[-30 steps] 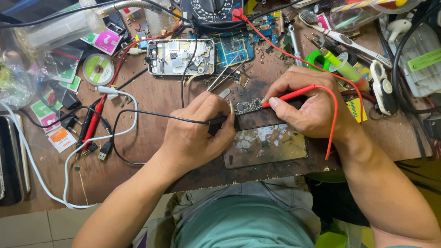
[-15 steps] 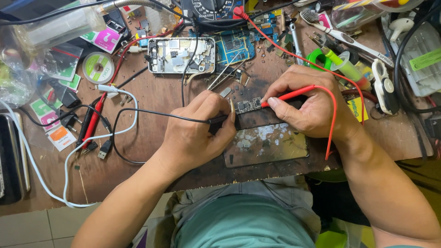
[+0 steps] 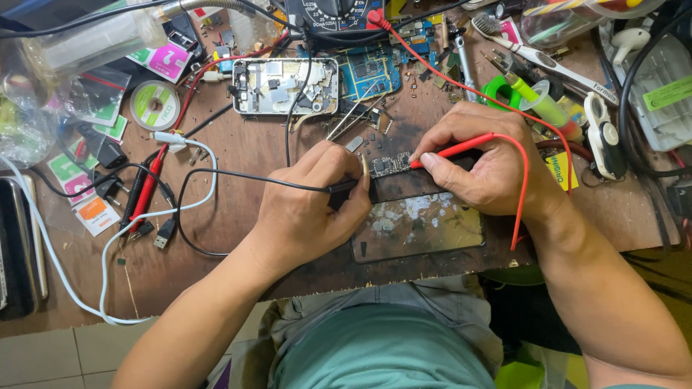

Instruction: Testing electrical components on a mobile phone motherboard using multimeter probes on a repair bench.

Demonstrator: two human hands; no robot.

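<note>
My left hand [image 3: 310,209] grips a black test probe [image 3: 346,189] whose black lead [image 3: 238,176] runs off to the left. My right hand [image 3: 490,162] grips a red test probe [image 3: 450,151] with a red lead [image 3: 520,194] looping round my wrist. Both probe tips meet at a small circuit board [image 3: 389,166] lying on a dark holder block [image 3: 404,187] at the middle of the bench. A multimeter [image 3: 335,14] sits at the far edge, the red lead plugged into it.
An opened phone frame [image 3: 285,86] and a blue circuit board [image 3: 375,72] lie behind the work. A stained metal plate [image 3: 418,227] sits near the bench's front edge. Solder wick reel [image 3: 153,104], a white cable [image 3: 108,245], tweezers [image 3: 353,115], pliers [image 3: 548,61] and packets crowd the sides.
</note>
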